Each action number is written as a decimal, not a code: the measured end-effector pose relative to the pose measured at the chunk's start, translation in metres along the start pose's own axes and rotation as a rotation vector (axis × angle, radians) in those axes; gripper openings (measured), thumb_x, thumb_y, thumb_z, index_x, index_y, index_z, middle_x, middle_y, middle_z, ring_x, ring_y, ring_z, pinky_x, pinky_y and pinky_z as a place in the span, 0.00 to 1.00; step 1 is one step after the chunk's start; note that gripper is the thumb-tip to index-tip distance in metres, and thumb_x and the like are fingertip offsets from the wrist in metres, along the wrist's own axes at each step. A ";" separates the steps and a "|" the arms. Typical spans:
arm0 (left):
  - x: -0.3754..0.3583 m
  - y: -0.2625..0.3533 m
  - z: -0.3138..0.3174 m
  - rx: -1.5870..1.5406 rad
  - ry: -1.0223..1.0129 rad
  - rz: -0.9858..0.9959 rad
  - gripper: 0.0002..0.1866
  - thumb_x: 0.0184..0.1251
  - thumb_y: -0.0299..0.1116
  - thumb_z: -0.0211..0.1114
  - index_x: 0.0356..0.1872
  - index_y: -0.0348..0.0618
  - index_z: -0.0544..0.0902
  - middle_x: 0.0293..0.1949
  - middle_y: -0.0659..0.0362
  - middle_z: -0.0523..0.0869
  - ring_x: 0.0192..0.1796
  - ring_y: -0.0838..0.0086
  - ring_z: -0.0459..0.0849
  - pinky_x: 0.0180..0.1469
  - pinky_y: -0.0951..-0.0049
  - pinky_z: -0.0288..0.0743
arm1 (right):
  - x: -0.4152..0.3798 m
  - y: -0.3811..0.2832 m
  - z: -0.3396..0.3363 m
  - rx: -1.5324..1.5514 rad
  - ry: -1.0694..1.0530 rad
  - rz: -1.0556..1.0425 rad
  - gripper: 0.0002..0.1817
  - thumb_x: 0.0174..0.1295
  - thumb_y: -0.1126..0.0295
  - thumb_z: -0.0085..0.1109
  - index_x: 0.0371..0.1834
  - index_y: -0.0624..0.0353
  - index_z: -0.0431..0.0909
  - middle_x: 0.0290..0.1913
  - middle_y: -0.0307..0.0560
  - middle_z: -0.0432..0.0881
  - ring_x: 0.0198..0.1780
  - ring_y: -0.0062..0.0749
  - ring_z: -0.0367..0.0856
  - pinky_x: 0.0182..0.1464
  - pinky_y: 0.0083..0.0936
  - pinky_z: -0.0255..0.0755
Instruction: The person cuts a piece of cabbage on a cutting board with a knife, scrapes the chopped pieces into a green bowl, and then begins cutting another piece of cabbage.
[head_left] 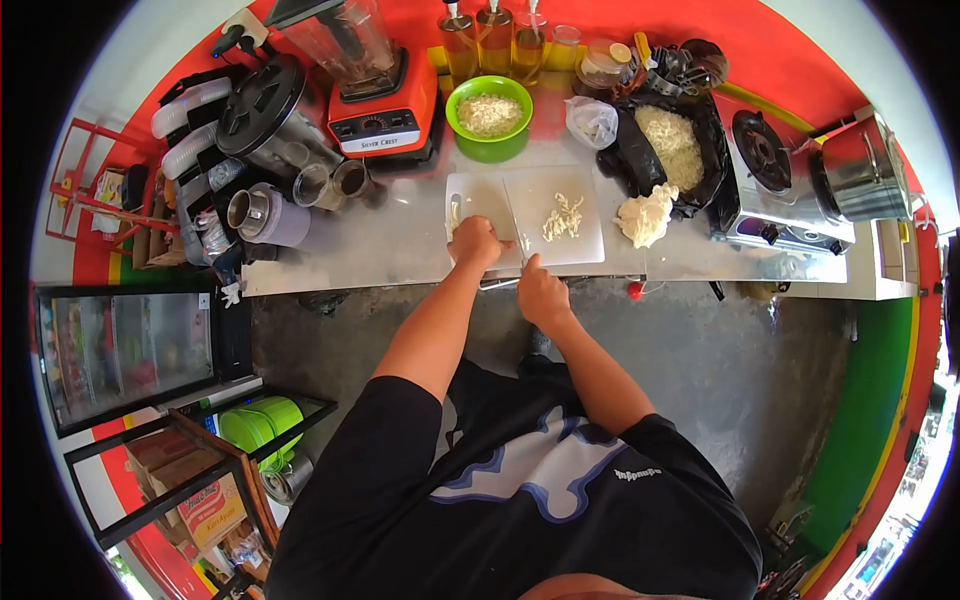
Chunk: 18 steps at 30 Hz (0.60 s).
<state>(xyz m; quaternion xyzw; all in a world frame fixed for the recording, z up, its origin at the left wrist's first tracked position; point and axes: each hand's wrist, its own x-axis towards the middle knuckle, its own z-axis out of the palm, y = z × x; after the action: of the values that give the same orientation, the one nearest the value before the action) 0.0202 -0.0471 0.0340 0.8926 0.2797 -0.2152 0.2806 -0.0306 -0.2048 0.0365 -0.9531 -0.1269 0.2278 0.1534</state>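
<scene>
A white cutting board (590, 240) lies at the front edge of the metal counter. My right hand (543, 297) is wrapped round the handle of a knife (517, 225), whose blade points away across the board. On the board's left part rests my left hand (478, 243), fingers closed beside some pale strips; what it grips is too small to make out. Pale shredded pieces (563, 217) lie right of the blade. A larger pale clump (646, 216) sits on the counter just right of the board.
Behind the board stands a green bowl (490, 137) of pale pieces. A red blender (378, 115) and cups (312, 186) are at the left. To the right are a black bag (712, 150) of pale shreds and a stove (800, 215) with a pot (868, 165).
</scene>
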 end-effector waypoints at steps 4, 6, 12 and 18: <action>0.000 -0.001 0.002 0.005 0.043 0.029 0.22 0.44 0.50 0.87 0.29 0.50 0.85 0.38 0.63 0.91 0.47 0.66 0.89 0.47 0.60 0.80 | 0.014 -0.004 -0.006 0.009 0.019 -0.006 0.16 0.69 0.68 0.54 0.51 0.68 0.65 0.39 0.69 0.87 0.44 0.64 0.88 0.48 0.52 0.83; -0.001 -0.001 0.002 -0.003 0.063 0.035 0.22 0.44 0.51 0.87 0.30 0.50 0.85 0.39 0.63 0.91 0.48 0.65 0.89 0.48 0.59 0.80 | 0.011 -0.005 -0.011 -0.009 0.006 -0.001 0.14 0.70 0.68 0.51 0.51 0.66 0.65 0.40 0.67 0.87 0.44 0.62 0.89 0.48 0.50 0.83; 0.003 -0.003 0.003 -0.022 0.042 0.010 0.22 0.43 0.51 0.87 0.30 0.51 0.85 0.39 0.64 0.91 0.49 0.66 0.88 0.53 0.57 0.77 | 0.002 -0.006 -0.006 0.017 -0.015 0.034 0.12 0.71 0.69 0.49 0.51 0.65 0.66 0.42 0.67 0.88 0.46 0.61 0.89 0.50 0.50 0.83; 0.009 -0.009 0.009 -0.059 0.076 0.039 0.25 0.40 0.53 0.87 0.29 0.48 0.85 0.35 0.61 0.91 0.41 0.66 0.89 0.45 0.62 0.80 | 0.015 -0.005 -0.018 -0.044 -0.053 0.003 0.13 0.70 0.70 0.50 0.53 0.65 0.65 0.45 0.69 0.87 0.49 0.61 0.88 0.51 0.49 0.83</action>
<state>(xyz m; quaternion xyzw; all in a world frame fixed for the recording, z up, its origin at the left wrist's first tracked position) 0.0198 -0.0431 0.0195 0.8967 0.2790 -0.1673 0.3001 -0.0098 -0.1996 0.0473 -0.9502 -0.1341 0.2502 0.1289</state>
